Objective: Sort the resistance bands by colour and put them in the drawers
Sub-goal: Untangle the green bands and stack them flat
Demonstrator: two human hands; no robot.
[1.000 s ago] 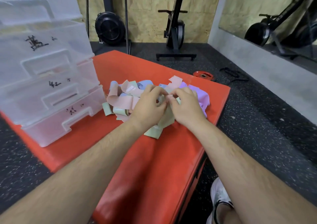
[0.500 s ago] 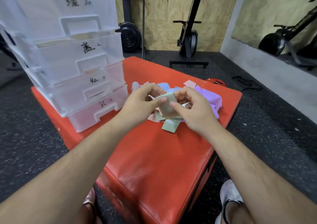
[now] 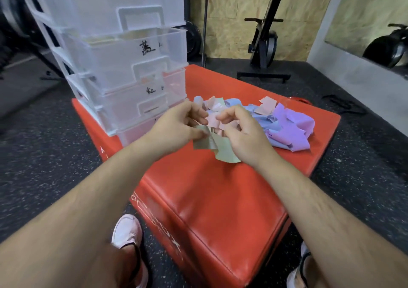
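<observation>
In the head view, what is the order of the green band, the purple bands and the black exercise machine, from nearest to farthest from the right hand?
1. green band: hangs just below the right hand.
2. purple bands: lying on the red box, to the hand's right.
3. black exercise machine: far behind the box.

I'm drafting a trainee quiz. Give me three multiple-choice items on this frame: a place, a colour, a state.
1. The drawer unit stands: A on the floor; B on the red box; C on a shelf.
2. The band drooping from the left hand is: A black; B yellow; C green.
3. That hand is: A gripping the band; B lying flat; C pulling a handle.
B: its base sits on the box. C: green shows below the palm. A: fingers curl round it; the right hand pinches a pink band.
</observation>
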